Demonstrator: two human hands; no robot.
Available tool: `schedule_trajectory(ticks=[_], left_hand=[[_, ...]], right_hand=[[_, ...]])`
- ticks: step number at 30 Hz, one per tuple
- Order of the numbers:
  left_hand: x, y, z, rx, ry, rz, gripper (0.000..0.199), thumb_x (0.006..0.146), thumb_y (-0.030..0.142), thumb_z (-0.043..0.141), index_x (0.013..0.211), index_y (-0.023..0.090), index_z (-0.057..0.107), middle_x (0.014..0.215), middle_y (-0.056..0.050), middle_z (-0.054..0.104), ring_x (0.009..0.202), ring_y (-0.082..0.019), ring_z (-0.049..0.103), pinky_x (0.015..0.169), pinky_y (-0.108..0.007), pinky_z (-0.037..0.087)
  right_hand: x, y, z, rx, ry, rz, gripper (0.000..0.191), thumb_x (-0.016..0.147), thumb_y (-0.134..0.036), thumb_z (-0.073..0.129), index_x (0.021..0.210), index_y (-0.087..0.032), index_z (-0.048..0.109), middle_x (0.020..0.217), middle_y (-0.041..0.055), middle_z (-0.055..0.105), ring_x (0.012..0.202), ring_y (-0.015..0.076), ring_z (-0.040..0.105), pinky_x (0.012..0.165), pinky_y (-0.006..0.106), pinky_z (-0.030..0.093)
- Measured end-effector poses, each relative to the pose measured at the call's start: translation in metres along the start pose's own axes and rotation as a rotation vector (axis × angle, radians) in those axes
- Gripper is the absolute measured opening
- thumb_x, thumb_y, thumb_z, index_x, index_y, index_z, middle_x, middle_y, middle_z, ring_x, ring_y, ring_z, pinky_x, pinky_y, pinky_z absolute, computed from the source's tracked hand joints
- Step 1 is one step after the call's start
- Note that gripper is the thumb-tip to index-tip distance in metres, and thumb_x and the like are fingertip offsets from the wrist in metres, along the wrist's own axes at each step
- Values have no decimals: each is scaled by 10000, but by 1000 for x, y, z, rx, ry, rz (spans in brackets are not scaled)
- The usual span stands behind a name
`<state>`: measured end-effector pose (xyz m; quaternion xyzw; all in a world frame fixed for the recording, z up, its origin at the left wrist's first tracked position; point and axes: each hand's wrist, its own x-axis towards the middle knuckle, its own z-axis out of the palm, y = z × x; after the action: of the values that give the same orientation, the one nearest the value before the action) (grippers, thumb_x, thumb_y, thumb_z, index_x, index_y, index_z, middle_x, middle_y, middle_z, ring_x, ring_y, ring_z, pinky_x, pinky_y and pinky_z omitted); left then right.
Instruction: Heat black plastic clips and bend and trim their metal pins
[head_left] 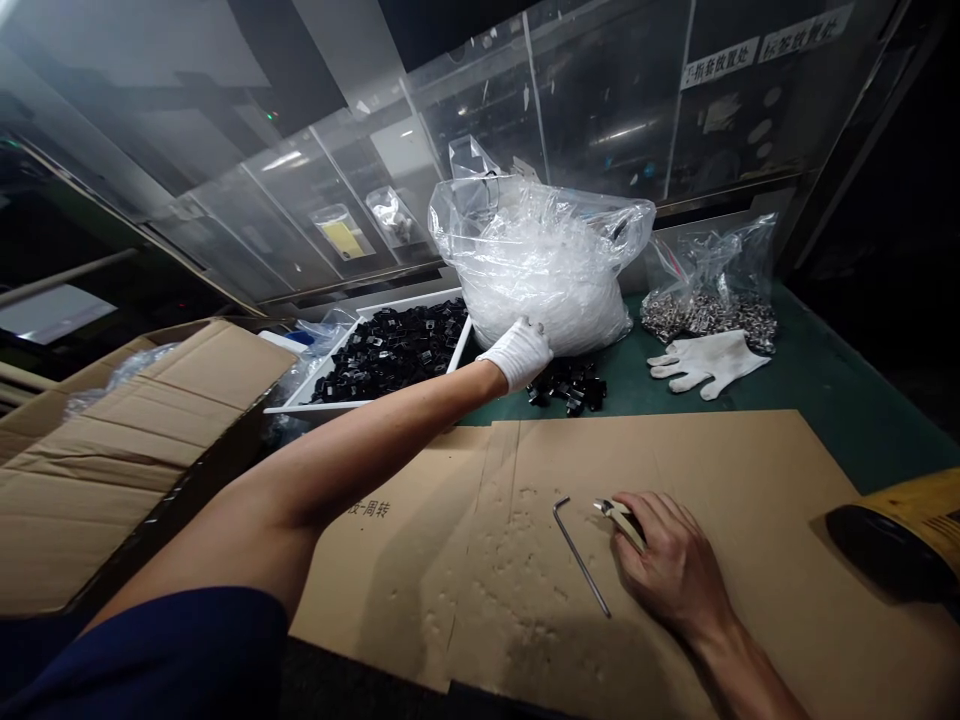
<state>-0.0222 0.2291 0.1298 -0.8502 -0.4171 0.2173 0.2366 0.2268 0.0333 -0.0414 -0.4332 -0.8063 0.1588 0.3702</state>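
Note:
My left hand [519,354], in a white glove, reaches over a small pile of black parts [576,388] in front of a large clear plastic bag [551,270] of white translucent material. Its fingertips are too hidden to tell what they hold. Bare, my right hand [671,560] is closed around a small hand tool [616,517] with a metal tip and pale handles, low over the cardboard sheet [525,620]. An L-shaped hex key [581,556] lies on the cardboard just left of it.
A white tray [289,407] of black parts stands behind my left forearm. An open cardboard box [142,430] is at the left. A bag of small metal parts [709,300], a loose white glove [709,362] and a yellow-black object [900,540] are at the right.

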Motion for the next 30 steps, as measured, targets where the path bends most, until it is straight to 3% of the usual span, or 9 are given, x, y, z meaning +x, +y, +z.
schedule_trajectory(ticks=[13,18,30], left_hand=[[13,-10,3,-1,-70,76,301,761,78,632,1018,87,789,1042,-242,746,1116,-419,587,940,-545,360],[9,-9,2,-16,-98,124,275,705,92,694,958,99,802,994,-233,753,1041,-403,625,904,-519,381],[-19,5,-6,-136,-124,49,223,839,75,605,900,108,816,905,-213,776,901,-346,705,785,-427,406]], right_hand=[[1,-1,0,26,8,7,277,908,-170,556,1176,-218,608,1051,67,681,974,266,607,850,386,428],[1,-1,1,32,8,14,289,899,-172,567,1180,-225,609,1053,50,679,980,257,607,848,375,426],[2,-2,1,44,23,15,248,925,-203,569,1166,-208,622,1039,64,681,969,262,610,861,382,433]])
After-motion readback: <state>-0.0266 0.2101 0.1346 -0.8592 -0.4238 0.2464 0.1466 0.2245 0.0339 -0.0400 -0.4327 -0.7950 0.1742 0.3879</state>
